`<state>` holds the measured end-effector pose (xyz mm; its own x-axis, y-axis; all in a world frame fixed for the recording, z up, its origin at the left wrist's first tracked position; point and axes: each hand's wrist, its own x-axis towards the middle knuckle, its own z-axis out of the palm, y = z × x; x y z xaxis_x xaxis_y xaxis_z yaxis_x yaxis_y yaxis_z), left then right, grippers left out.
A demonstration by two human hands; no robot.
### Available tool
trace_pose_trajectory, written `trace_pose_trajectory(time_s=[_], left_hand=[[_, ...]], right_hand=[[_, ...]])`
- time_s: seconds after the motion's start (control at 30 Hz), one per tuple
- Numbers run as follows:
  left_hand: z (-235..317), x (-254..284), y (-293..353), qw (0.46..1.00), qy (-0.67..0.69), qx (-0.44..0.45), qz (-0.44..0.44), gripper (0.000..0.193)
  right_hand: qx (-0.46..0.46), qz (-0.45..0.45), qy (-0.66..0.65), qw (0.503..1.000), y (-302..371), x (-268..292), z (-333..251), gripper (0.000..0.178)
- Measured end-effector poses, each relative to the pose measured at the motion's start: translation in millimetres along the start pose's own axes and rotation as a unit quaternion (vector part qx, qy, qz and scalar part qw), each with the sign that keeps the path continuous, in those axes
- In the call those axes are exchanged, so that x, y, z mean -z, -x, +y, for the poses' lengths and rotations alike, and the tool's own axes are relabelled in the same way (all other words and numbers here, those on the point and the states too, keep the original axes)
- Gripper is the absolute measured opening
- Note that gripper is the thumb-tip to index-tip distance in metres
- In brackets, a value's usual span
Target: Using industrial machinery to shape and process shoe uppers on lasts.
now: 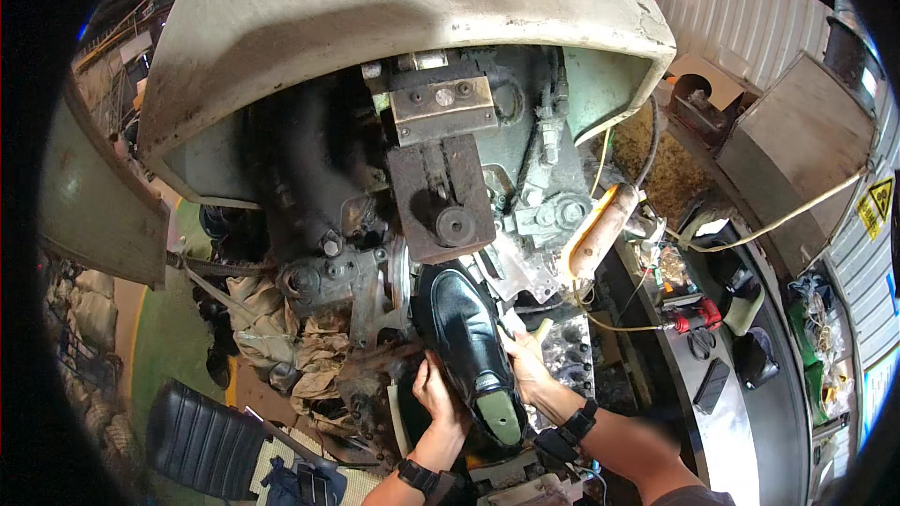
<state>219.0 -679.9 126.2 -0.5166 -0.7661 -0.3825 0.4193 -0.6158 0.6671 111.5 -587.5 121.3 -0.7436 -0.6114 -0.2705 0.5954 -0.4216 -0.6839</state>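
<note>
A shiny black shoe point(457, 317) sits on a green shoe last point(498, 415), whose top with a small hole shows at the heel opening. Its toe points away from me, right under the dark metal block point(441, 192) of a large machine. My left hand point(439, 395) is closed against the shoe's left side near the heel. On the other side, my right hand point(527, 367) grips the shoe's right flank; some of its fingers are hidden. Metal machine arms point(375, 286) flank the toe. Whether the toe touches the block I cannot tell.
A pale machine hood point(403, 0) arches overhead. To the right hang a lit lamp point(600, 234) and cable, above a bench with a red tool point(696, 317) and a black phone point(712, 384). Crumpled cloths point(319, 356) and a black chair point(202, 440) are at left.
</note>
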Motion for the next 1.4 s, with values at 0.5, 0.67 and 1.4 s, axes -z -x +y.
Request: trace_pose_trajectory(time_s=[0.5, 0.67, 1.4], left_hand=[[22, 10, -4, 0.992, -0.102, 0.029, -0.061, 0.031], [55, 119, -11, 0.946, -0.275, -0.173, -0.001, 0.028], [114, 119, 107, 0.922, -0.319, -0.178, -0.124, 0.025]], right_hand=[[-0.060, -0.010, -0.063, 0.996, 5, 13, -3, 0.024], [-0.074, -0.054, -0.007, 0.996, 40, 48, -60, 0.031], [0.009, -0.097, 0.102, 0.990, 194, 28, -104, 0.020]])
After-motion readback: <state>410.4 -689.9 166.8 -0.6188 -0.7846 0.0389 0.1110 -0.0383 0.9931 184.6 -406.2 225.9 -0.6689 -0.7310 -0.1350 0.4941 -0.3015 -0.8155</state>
